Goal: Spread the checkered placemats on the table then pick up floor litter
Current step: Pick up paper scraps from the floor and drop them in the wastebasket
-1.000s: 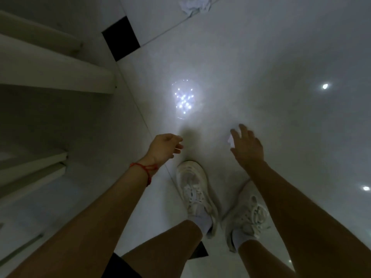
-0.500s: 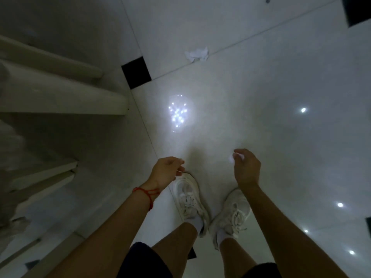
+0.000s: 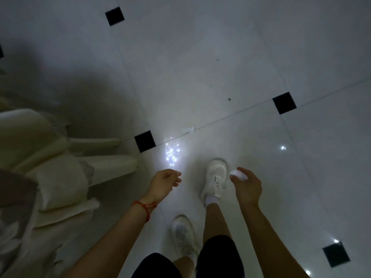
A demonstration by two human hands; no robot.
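Red string bracelet (image 3: pixel 145 207), white sneakers (image 3: pixel 214 178), black shorts (image 3: pixel 218 255).

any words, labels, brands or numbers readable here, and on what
None can be read.
Shoes: no brand mark shows.
White wad in the right hand: plain, no print visible.
Scrap on the floor: too small to tell.
Red string on the left wrist: no tag or lettering.
Floor tiles: plain white with black squares, no signs.

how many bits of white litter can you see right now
2. One crumpled paper lies on the floor by the tile seam ahead of the feet. One paper ball is held in the right hand. More may lie out of view.
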